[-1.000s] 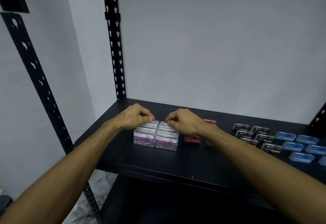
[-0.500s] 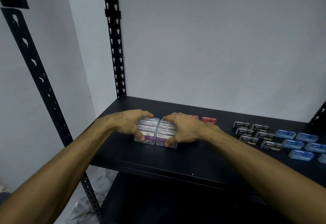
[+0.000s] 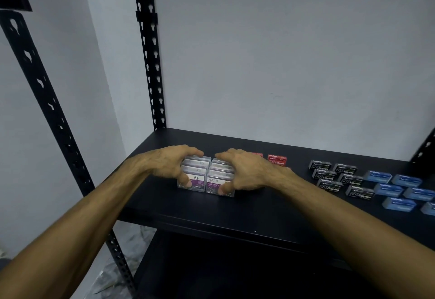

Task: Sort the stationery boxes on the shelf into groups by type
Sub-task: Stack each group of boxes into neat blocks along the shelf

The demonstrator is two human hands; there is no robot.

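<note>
Several clear paper clip boxes (image 3: pixel 213 184) with purple labels stand in two tight rows on the black shelf (image 3: pixel 235 214). My left hand (image 3: pixel 173 165) clasps the left row, thumb on the front box, fingers over the back. My right hand (image 3: pixel 243 171) clasps the right row the same way. Right of them are red staple boxes (image 3: pixel 277 159), partly hidden by my right hand, then black staple boxes (image 3: pixel 339 177), then blue boxes (image 3: pixel 397 189) at the far right.
Black perforated uprights (image 3: pixel 150 63) stand at the shelf's back left corner and at the front left (image 3: pixel 47 101). A grey wall closes the back. A lower shelf lies in shadow below.
Both hands went from closed fists on top of the paper clip boxes to spread grips around the two rows, thumbs at the front. The boxes look pressed closer together.
</note>
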